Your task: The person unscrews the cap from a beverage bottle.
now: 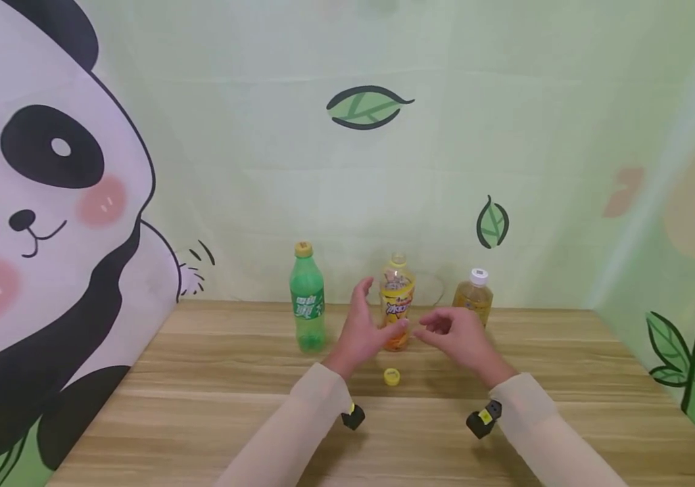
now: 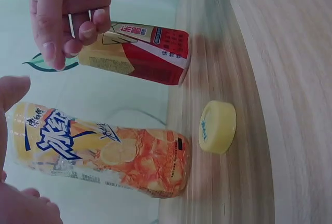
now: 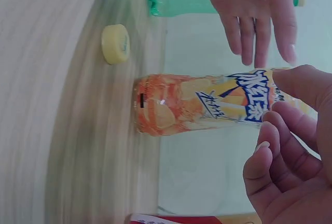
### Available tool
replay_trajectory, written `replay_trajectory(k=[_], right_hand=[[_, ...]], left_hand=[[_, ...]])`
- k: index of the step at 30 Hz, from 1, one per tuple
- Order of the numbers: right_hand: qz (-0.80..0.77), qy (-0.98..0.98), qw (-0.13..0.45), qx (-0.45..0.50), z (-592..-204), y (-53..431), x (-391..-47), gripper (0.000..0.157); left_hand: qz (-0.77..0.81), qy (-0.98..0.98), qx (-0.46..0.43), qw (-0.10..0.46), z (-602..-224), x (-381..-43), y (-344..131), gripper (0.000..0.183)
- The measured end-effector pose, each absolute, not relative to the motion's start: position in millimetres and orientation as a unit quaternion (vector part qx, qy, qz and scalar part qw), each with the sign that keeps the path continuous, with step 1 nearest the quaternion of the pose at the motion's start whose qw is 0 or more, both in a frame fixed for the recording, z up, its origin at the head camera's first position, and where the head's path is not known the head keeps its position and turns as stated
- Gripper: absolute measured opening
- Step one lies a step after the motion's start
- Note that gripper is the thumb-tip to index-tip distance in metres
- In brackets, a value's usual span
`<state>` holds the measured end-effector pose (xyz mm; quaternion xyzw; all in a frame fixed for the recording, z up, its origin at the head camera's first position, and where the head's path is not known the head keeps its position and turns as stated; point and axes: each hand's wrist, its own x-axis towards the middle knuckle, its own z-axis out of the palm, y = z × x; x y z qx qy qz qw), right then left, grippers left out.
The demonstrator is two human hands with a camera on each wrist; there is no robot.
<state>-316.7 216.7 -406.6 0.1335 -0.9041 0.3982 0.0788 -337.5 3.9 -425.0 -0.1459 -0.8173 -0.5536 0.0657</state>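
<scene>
An uncapped iced tea bottle (image 1: 397, 297) with a yellow and orange label stands upright between the two hands. My left hand (image 1: 361, 335) is at its left side, fingers extended upward and thumb overlapping the label in the head view. At the right, my right hand (image 1: 460, 338) has loosely bent fingers with nothing between them. Its thumb and fingertips overlap the bottle's upper label in the right wrist view. In front of the bottle, a yellow cap (image 1: 391, 377) lies on the table, and the left wrist view shows that cap (image 2: 218, 127) near the bottle's base.
Left of the hands stands a green soda bottle (image 1: 307, 301) with a yellow cap. Behind the right hand is a white-capped drink bottle (image 1: 472, 292), partly hidden; its red and gold label (image 2: 150, 55) shows in the left wrist view. A panda-printed cloth (image 1: 250, 169) backs the wooden table (image 1: 232, 406).
</scene>
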Motion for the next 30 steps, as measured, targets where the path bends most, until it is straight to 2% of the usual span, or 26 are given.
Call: replay_trajectory(k=[3,7,12,16,20,24,30], right_hand=[[0.397,-0.903,0.090,0.135,-402.2,219.3,-313.7,0.027],[0.402,-0.899,0.110,0.132,-395.1,226.0,-311.8,0.024],[0.414,-0.890,0.146,0.125,-383.2,235.4,-312.9,0.023],[0.415,-0.879,0.198,0.128,-372.1,241.5,-312.8,0.022],[0.413,-0.864,0.253,0.137,-363.2,248.5,-313.5,0.022],[0.416,-0.852,0.291,0.127,-359.3,257.4,-318.0,0.022],[0.436,-0.836,0.313,0.112,-360.8,268.3,-327.2,0.029]], left_hand=[[-0.555,-0.814,-0.147,0.090,-426.0,-335.2,5.4,0.102],[-0.545,-0.806,-0.173,0.151,-426.2,-329.6,12.2,0.093],[-0.519,-0.779,-0.254,0.244,-421.8,-322.2,23.8,0.087],[-0.493,-0.758,-0.323,0.281,-419.7,-317.7,33.2,0.086],[-0.454,-0.774,-0.351,0.267,-421.9,-312.4,43.1,0.082],[-0.433,-0.803,-0.354,0.206,-424.8,-309.7,56.3,0.077],[-0.399,-0.840,-0.343,0.135,-430.9,-312.4,73.8,0.076]])
